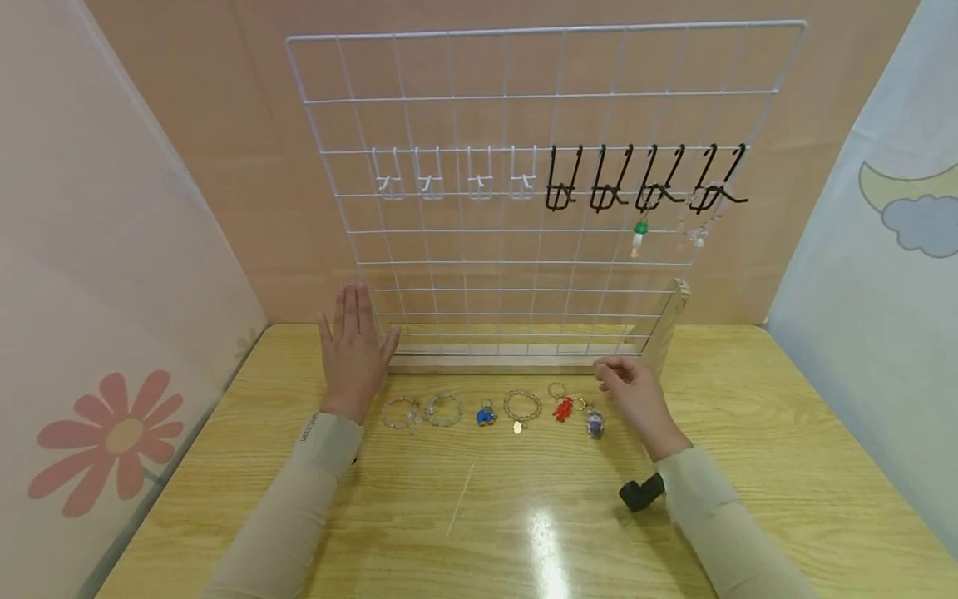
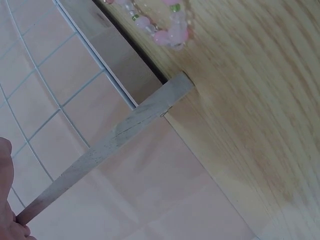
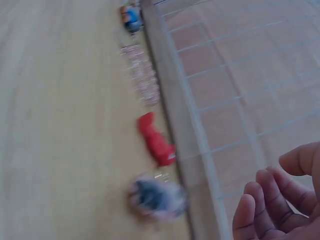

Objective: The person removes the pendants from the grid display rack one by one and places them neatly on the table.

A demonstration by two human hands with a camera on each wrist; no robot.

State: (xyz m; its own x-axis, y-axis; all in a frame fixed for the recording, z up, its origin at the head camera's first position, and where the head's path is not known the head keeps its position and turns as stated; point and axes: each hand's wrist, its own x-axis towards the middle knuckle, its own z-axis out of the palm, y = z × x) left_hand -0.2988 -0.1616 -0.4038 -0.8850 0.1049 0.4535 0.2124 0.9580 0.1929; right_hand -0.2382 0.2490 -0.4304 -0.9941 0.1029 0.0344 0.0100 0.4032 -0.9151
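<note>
With fingers stretched out, my left hand (image 1: 352, 353) rests against the left side of a white wire grid rack (image 1: 479, 290). In the left wrist view its fingers (image 2: 7, 200) touch the top end of a wooden side post (image 2: 117, 137). My right hand (image 1: 634, 395) hovers near the rack's right foot, fingers loosely bent and nothing between them. Close to it lie a grey-blue figure keychain (image 1: 595, 424) and a red figure keychain (image 1: 564, 409). Further left are a beaded bracelet (image 1: 522, 405), a blue figure keychain (image 1: 486, 414) and two pale beaded bracelets, one pinkish (image 2: 175, 35).
White hooks (image 1: 480, 179) and black hooks (image 1: 609, 187) hang across the grid. A green-and-white charm (image 1: 639, 237) and a pink beaded bracelet (image 1: 699, 236) hang from the rightmost black hooks. The rack's wooden base (image 1: 494, 364) stands on the wood-grain table (image 1: 419, 516).
</note>
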